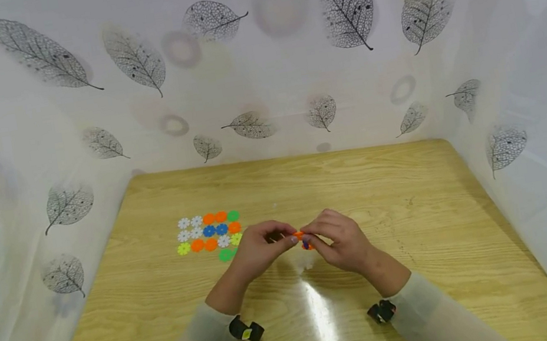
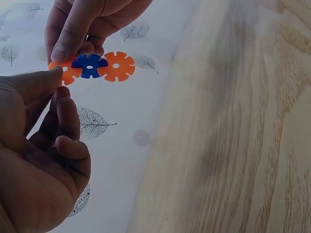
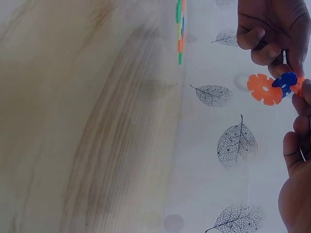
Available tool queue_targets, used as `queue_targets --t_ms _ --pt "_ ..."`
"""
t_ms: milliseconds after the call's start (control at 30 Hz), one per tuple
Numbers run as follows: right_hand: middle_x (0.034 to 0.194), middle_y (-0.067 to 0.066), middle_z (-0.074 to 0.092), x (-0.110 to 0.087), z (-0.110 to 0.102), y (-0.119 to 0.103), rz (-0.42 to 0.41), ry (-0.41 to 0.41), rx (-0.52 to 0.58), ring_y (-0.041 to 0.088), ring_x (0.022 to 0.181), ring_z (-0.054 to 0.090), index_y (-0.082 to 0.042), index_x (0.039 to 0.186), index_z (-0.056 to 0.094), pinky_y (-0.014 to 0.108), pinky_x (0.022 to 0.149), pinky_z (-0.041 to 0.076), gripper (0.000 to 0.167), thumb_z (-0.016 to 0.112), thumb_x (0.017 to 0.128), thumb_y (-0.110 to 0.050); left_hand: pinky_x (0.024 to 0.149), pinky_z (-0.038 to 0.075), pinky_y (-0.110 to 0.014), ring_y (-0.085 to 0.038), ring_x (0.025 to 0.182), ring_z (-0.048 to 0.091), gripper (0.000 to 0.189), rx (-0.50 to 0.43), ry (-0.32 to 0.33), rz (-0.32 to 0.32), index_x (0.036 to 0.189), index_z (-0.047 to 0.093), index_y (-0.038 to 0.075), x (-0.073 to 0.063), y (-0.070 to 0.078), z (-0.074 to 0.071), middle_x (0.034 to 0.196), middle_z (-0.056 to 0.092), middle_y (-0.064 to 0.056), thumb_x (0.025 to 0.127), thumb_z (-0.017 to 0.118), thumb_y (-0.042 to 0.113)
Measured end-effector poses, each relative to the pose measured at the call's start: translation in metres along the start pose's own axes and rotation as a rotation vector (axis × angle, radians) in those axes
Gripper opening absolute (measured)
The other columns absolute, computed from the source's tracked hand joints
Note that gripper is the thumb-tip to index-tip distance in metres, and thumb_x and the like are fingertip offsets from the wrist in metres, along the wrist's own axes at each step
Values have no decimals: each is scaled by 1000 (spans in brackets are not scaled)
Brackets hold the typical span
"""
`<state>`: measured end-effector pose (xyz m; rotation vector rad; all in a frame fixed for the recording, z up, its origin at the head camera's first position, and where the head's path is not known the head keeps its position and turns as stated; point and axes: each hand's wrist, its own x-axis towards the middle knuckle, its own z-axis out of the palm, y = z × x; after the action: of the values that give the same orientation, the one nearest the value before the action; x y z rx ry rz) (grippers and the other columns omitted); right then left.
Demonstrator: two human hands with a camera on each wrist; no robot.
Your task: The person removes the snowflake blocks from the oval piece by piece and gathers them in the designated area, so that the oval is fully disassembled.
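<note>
Three notched plastic snowflake discs are joined in a row between the hands: an orange disc (image 2: 116,67) at one end, a blue disc (image 2: 89,66) in the middle and a second orange disc (image 2: 72,74) at the other end. My left hand (image 1: 256,250) pinches that second orange disc between thumb and forefinger, its other fingers loosely curled. My right hand (image 1: 341,242) grips the same end, its thumb on the second orange disc and fingertips near the blue one. Fingers partly cover the second disc. The first orange disc sticks out free.
Flat on the wooden table (image 1: 418,201), left of the hands, lie rows of loose discs, among them a white disc (image 1: 183,223), a blue disc (image 1: 209,231) and a green disc (image 1: 225,255). A leaf-patterned curtain (image 1: 285,73) surrounds the table's back and sides.
</note>
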<state>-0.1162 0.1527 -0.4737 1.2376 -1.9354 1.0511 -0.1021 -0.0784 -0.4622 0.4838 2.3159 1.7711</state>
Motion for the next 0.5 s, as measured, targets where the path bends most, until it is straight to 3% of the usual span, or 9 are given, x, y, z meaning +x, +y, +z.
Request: queue_targets --t_ms 133,300,500 --pt "90 2 76 1 0 0 -8 11 10 16 77 67 -2 102 78 31 69 53 13 80 90 -6 67 55 -34 -24 81 65 13 -6 10 -1 105 78 19 0 1 0 96 72 0 95 78 28" --pt "96 4 76 -2 1 1 13 15 6 20 82 66 -2 108 76 34 74 53 20 76 97 -18 67 55 -34 -35 82 65 12 -50 12 -4 103 79 16 0 -1 -1 95 73 -2 96 77 26" --pt "116 6 74 -9 -2 1 154 -96 21 25 102 63 -4 123 72 41 87 52 44 74 97 -41 75 56 -37 -34 88 66 11 -89 14 -15 104 77 14 -1 -1 -2 100 74 -3 97 77 22"
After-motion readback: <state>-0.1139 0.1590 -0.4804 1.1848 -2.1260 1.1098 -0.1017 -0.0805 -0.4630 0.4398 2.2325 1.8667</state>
